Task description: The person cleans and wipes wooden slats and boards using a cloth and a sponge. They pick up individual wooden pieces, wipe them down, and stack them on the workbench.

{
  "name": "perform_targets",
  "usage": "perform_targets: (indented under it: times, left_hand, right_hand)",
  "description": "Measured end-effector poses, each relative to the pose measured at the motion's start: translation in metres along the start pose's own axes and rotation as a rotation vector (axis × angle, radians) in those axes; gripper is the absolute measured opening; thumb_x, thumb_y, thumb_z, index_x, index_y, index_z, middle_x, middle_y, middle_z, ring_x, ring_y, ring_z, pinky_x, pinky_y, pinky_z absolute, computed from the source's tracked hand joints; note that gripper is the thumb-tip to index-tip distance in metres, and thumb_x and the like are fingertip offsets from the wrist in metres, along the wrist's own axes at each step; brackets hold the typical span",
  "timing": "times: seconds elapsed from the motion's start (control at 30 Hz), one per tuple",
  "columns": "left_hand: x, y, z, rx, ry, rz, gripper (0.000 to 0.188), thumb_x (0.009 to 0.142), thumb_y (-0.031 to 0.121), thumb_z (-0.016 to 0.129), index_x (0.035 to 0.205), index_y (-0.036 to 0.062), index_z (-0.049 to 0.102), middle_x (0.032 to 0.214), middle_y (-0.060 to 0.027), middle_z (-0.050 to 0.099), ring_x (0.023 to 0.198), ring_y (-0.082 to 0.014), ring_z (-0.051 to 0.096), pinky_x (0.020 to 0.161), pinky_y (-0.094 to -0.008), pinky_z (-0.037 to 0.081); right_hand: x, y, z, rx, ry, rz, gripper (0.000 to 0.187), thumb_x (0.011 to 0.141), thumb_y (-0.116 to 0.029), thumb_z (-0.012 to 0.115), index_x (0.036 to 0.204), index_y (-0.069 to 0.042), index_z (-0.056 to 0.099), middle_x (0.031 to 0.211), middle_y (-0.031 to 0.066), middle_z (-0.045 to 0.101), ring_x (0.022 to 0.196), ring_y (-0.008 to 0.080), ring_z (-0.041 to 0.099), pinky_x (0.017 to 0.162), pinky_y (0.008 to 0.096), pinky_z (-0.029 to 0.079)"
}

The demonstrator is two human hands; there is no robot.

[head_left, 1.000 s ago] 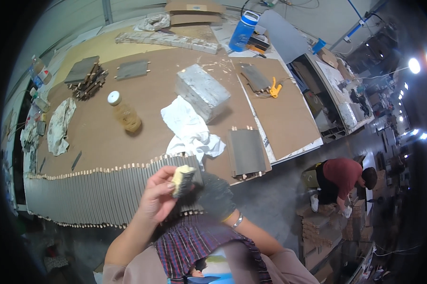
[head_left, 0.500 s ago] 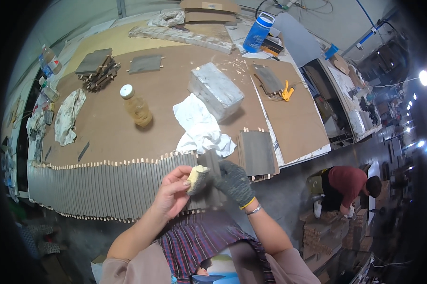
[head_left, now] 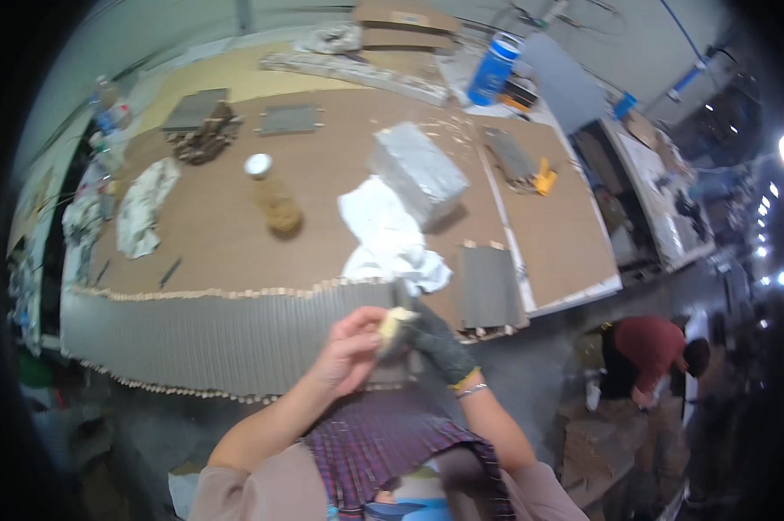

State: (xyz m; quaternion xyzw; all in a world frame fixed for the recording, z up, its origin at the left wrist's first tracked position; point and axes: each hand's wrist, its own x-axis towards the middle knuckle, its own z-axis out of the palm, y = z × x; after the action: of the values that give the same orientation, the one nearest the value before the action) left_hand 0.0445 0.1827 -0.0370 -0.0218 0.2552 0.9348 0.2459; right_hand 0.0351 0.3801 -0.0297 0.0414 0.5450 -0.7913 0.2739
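My bare left hand [head_left: 347, 352] is closed on a yellow sponge [head_left: 393, 325] with a grey, stained face. It holds the sponge against the right end of a long row of grey wooden slats [head_left: 209, 339], whose pale pegs stick out at both ends. My right hand [head_left: 439, 346], in a dark grey glove with a yellow cuff, is closed at the edge of the end slat, close beside the sponge. Its fingertips are blurred and partly hidden. Beyond my hands, a crumpled white cloth [head_left: 383, 230] lies against a wrapped, grey-white block [head_left: 420, 174].
A stack of grey panels [head_left: 487, 286] lies right of my hands. Farther off stand a white-capped jar of amber liquid [head_left: 274, 204], a blue bottle [head_left: 494, 71] and more stacked panels [head_left: 196, 113]. A yellow clamp [head_left: 545, 176] lies at right. Another person [head_left: 644, 347] bends over stacked wood.
The whole view has shifted, so the table appears farther right. My left hand with the sponge has moved closer to my gloved right hand, at the end of the row.
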Motion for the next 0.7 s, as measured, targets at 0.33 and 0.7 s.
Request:
perform_targets:
  times: [0.33,0.7]
  left_hand:
    - [0.005,-0.013,-0.009,0.078,-0.08,-0.035,0.037,0.09,-0.001,0.061,0.125,-0.0054,0.054,0.117,-0.0126,0.064,0.108,-0.0162,0.063,0.096,-0.0297,0.051]
    - [0.0,-0.007,0.009,-0.214,-0.123,-0.015,0.051,0.082,0.004,0.066,0.13,-0.0021,0.051,0.13,-0.0191,0.06,0.123,-0.0296,0.059,0.11,-0.0428,0.045]
  right_hand:
    - [0.015,0.046,-0.085,-0.731,0.093,-0.176,0.029,0.077,-0.004,0.066,0.105,0.001,0.069,0.098,0.0062,0.07,0.091,0.0192,0.068,0.077,0.0298,0.055]
    - [-0.089,-0.02,-0.052,-0.133,-0.145,-0.045,0.066,0.088,-0.041,0.066,0.14,-0.004,0.051,0.132,0.0151,0.059,0.121,0.0304,0.058,0.103,0.0452,0.048]
